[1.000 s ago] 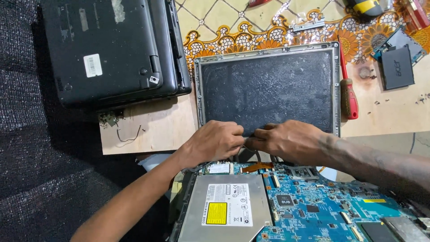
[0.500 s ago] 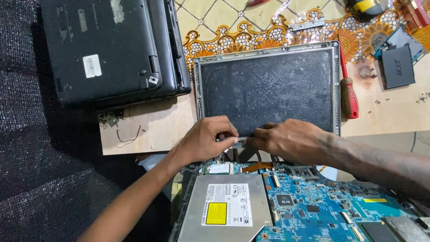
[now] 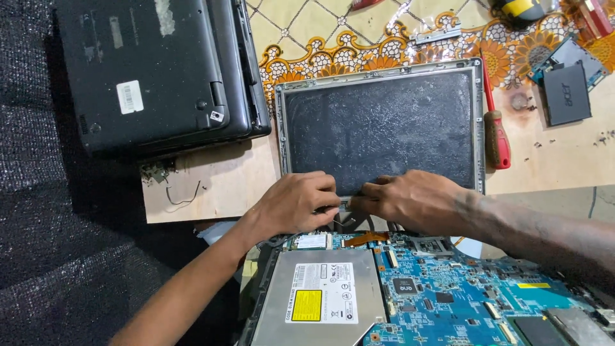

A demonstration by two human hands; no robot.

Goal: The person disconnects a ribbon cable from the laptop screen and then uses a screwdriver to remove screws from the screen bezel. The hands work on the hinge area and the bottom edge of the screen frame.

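A bare laptop screen panel (image 3: 384, 122) in a grey metal frame lies flat on the wooden board, dusty face up. My left hand (image 3: 296, 204) and my right hand (image 3: 413, 200) meet at the middle of its lower edge, fingers pinched on a small part at the hinge; the part itself is hidden by my fingers. Just below my hands lies the opened laptop base with a blue circuit board (image 3: 467, 295) and a silver optical drive (image 3: 320, 301) with a yellow label.
A stack of closed black laptops (image 3: 154, 70) sits at the upper left. A red-handled screwdriver (image 3: 496, 138) lies right of the panel. A small black drive (image 3: 567, 93) rests at the upper right on a patterned cloth (image 3: 333, 38). Dark fabric (image 3: 57, 256) covers the left.
My left hand's fingers have shifted slightly along the panel's lower edge, opening a little and closing again toward my right hand. The panel has not moved.
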